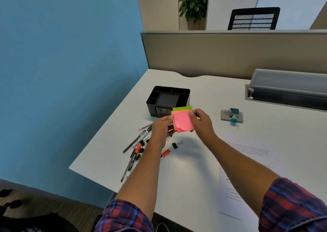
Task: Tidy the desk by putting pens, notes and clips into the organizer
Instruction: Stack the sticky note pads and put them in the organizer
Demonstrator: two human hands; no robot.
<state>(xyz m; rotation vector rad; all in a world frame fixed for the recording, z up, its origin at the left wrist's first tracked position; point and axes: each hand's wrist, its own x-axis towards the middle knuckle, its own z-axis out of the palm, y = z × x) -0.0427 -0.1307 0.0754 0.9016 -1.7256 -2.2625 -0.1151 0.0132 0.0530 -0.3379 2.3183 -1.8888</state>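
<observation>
Both hands hold a stack of sticky notes [183, 122] above the desk: pink on top, orange and green sheets behind. My left hand [161, 128] pinches its left edge and my right hand [201, 121] pinches its upper right corner. Just behind the notes stands the black organizer [168, 99] with several compartments that look empty. Pens and markers [136, 149] lie in a loose pile left of my left forearm, with small black binder clips among them. One binder clip [176, 145] and a red marker [165, 153] lie below the hands.
A stapler-like grey and teal tool [232, 115] sits to the right. Printed paper sheets [235, 192] lie at the front right. A grey cable tray [286, 90] is at the back right, with a partition wall [230, 52] behind. The desk's left edge [106, 130] drops off by a blue wall.
</observation>
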